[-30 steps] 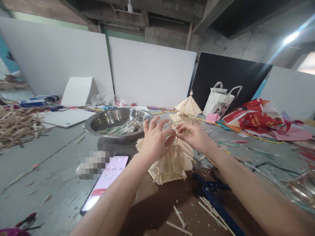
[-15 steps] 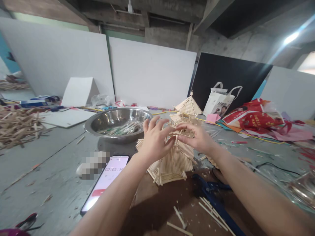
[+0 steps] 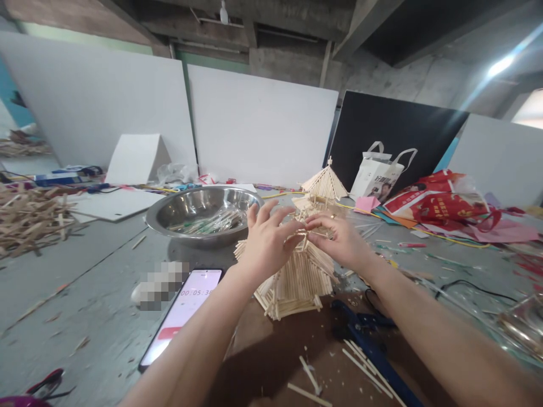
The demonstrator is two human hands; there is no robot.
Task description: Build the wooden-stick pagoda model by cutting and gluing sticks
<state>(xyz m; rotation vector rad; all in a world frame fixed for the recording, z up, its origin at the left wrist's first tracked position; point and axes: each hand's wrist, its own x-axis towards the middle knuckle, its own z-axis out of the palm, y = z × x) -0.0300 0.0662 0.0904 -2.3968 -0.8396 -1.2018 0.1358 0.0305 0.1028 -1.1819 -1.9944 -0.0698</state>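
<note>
A wooden-stick model point(image 3: 294, 280) with a sloped, roof-like lower part stands on a brown board point(image 3: 271, 356) in front of me. Over its top, my left hand point(image 3: 269, 240) has thumb and index finger pinched together, the other fingers raised. My right hand point(image 3: 339, 240) meets it from the other side, thumb and fingertips also closed in a pinch. A thin wooden stick seems to be at the fingertips, but the hands partly cover it. Behind them rises another stick model with a pointed roof point(image 3: 324, 183).
A steel basin point(image 3: 169, 229) holding sticks in plastic stands left of the model. Nearer lies a phone point(image 3: 182, 322) showing a timer. Blue-handled cutters point(image 3: 373, 356) and loose sticks point(image 3: 367, 367) lie at right front. Red bags point(image 3: 441, 198) sit far right.
My right hand has shifted slightly, its fingertips coming closer to my left fingertips above the model. The left hand stays nearly in place.
</note>
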